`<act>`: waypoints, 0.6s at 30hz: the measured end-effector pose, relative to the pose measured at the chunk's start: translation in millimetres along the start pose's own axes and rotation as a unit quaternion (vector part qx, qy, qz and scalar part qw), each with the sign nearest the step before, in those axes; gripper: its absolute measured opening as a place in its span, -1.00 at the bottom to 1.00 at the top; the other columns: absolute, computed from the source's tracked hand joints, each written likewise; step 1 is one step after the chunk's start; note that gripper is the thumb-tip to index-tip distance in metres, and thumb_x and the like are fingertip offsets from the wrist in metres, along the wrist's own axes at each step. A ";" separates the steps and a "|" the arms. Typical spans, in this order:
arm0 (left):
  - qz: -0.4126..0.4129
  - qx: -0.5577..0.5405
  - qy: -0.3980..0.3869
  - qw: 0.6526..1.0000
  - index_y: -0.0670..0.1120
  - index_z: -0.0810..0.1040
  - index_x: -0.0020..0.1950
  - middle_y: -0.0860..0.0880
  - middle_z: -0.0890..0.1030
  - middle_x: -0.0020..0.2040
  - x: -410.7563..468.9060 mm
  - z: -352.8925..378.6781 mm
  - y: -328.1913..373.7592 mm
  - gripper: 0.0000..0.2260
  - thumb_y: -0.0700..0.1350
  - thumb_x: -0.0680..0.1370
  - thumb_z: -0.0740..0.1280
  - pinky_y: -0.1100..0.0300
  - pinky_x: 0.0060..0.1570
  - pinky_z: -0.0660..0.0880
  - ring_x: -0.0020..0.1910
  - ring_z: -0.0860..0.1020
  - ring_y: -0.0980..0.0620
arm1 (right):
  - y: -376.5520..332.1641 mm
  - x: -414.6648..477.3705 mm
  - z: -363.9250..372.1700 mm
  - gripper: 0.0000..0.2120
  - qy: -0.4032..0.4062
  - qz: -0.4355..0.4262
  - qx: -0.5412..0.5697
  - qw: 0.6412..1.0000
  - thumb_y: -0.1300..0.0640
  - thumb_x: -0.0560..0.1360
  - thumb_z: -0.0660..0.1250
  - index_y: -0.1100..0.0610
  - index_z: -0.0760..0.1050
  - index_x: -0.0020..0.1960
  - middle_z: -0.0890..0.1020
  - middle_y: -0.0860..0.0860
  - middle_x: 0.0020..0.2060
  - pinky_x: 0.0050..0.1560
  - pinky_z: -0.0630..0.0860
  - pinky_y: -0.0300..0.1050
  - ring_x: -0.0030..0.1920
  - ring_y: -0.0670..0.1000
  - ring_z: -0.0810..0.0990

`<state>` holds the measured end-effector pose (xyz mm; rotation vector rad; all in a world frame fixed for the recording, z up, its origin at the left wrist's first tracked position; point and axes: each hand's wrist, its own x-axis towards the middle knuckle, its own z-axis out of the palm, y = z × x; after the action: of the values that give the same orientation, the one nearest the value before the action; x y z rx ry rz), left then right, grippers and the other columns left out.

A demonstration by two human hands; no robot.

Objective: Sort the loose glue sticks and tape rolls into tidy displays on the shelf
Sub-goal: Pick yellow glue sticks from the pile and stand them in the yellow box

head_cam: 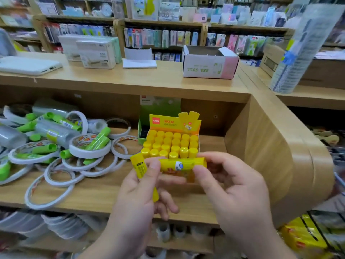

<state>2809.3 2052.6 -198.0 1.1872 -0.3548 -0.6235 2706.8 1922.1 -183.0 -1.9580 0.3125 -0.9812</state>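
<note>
A yellow display box (174, 124) stands on the wooden shelf (97, 195), filled with rows of upright yellow glue sticks (169, 144). Just in front of it, my left hand (138, 206) grips one yellow glue stick (138, 166) in its palm. A second yellow glue stick (182, 164) lies sideways, pinched between my left thumb and the fingers of my right hand (233, 187). To the left lies a loose pile of white tape rolls (89, 148) mixed with green glue sticks (44, 148).
A green display box (160, 109) stands behind the yellow one. The shelf's curved wooden side wall (276, 156) rises on the right. On the counter above sit a white carton (209, 64), boxed goods (97, 53) and a wrapped tape stack (302, 47).
</note>
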 end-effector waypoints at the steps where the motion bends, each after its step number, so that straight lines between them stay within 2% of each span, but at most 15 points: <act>1: 0.003 0.019 0.002 1.000 -0.06 0.60 0.13 -0.26 0.71 -0.11 3.0 -6.2 0.5 -0.65 0.12 0.48 0.27 0.21 -0.62 0.36 -0.52 0.50 -0.09 | -2.1 4.0 2.1 -0.82 0.007 0.053 0.040 0.998 -0.05 0.48 0.51 0.01 0.68 0.02 0.72 -0.10 -0.15 -0.15 0.63 -0.20 -0.14 -0.07 0.70; 3: 0.017 0.032 -0.014 0.999 0.00 0.61 0.12 -0.23 0.72 -0.08 6.9 -16.2 2.0 -0.74 0.07 0.49 0.35 0.22 -0.61 0.36 -0.50 0.50 -0.09 | -9.2 11.6 6.0 -0.79 0.009 0.115 0.091 0.989 -0.02 0.39 0.48 0.05 0.69 -0.03 0.74 -0.02 -0.22 -0.21 0.64 -0.15 -0.21 -0.04 0.70; 5: 0.020 0.031 -0.050 0.998 0.04 0.65 0.00 -0.22 0.71 -0.07 9.7 -22.8 5.1 -0.89 0.02 0.52 0.43 0.22 -0.61 0.36 -0.50 0.51 -0.09 | -15.8 16.6 10.7 -0.76 0.007 0.145 0.111 0.983 -0.01 0.35 0.44 0.09 0.70 -0.05 0.73 0.06 -0.26 -0.28 0.62 -0.16 -0.26 0.01 0.69; 8: 0.008 0.009 -0.064 0.998 0.06 0.65 -0.16 -0.24 0.70 -0.14 12.2 -30.2 8.3 -0.86 0.09 0.42 0.38 0.21 -0.61 0.36 -0.51 0.51 -0.09 | -17.6 16.9 18.4 -0.74 0.023 0.179 0.133 0.975 0.04 0.35 0.45 0.09 0.69 0.00 0.73 0.06 -0.23 -0.26 0.62 -0.17 -0.24 -0.02 0.69; 11: 0.007 -0.002 -0.042 0.999 -0.02 0.59 -0.14 -0.23 0.68 -0.23 17.2 -38.7 8.6 -0.73 0.17 0.42 0.44 0.21 -0.62 0.35 -0.51 0.50 -0.07 | -14.0 13.3 24.6 -0.83 -0.020 0.163 0.083 0.983 0.10 0.40 0.56 0.02 0.71 -0.02 0.74 0.02 -0.15 -0.13 0.64 -0.12 -0.15 0.04 0.69; 14: 0.018 0.003 -0.031 0.999 -0.05 0.60 -0.14 -0.11 0.62 -0.34 25.0 -45.6 8.6 -0.76 0.11 0.40 0.39 0.20 -0.61 0.35 -0.49 0.50 -0.05 | -13.8 10.1 26.4 -0.68 -0.110 0.157 0.040 0.981 0.15 0.35 0.53 -0.11 0.69 0.07 0.71 -0.01 -0.11 -0.07 0.65 -0.09 -0.12 0.06 0.67; 16: 0.034 0.027 -0.073 0.996 0.03 0.65 -0.20 -0.11 0.58 -0.39 30.6 -46.0 9.2 -0.84 0.09 0.48 0.45 0.19 -0.59 0.35 -0.48 0.47 -0.10 | -15.9 9.6 29.7 -0.60 -0.147 0.143 0.022 0.978 0.15 0.37 0.53 -0.15 0.66 0.16 0.69 -0.03 -0.09 -0.07 0.63 -0.13 -0.13 0.01 0.65; 18: 0.053 0.064 -0.137 0.987 0.01 0.66 -0.20 -0.13 0.56 -0.45 32.4 -46.5 8.7 -0.80 0.12 0.50 0.45 0.18 -0.55 0.33 -0.50 0.43 -0.14 | -19.5 10.3 34.5 -0.62 -0.151 0.100 -0.024 0.983 0.12 0.41 0.53 -0.14 0.66 0.19 0.67 -0.06 -0.13 -0.09 0.58 -0.21 -0.13 -0.05 0.63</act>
<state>2863.2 2069.3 -208.0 1.1985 -0.6957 -0.6802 2736.1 1948.4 -171.7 -2.0385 0.3543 -0.5415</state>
